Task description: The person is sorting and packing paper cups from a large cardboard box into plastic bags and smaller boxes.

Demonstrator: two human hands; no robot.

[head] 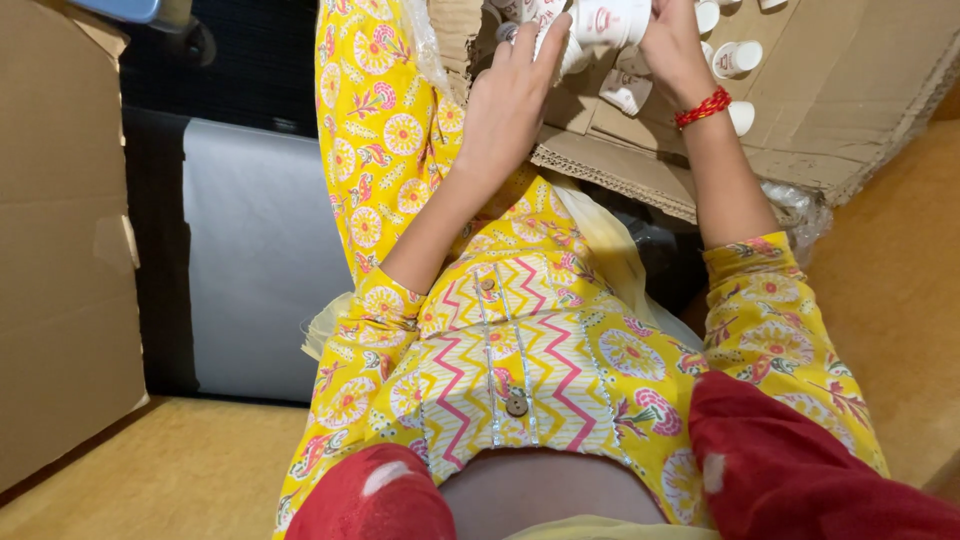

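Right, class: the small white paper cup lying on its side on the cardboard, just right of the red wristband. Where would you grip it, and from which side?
Grip the small white paper cup across its side wall, near the middle, coming down from above. It lies on its side on the cardboard sheet with its open mouth facing left, so the curved wall is exposed on top. Pinching the thin rim would probably crush it. The right hand is nearest.
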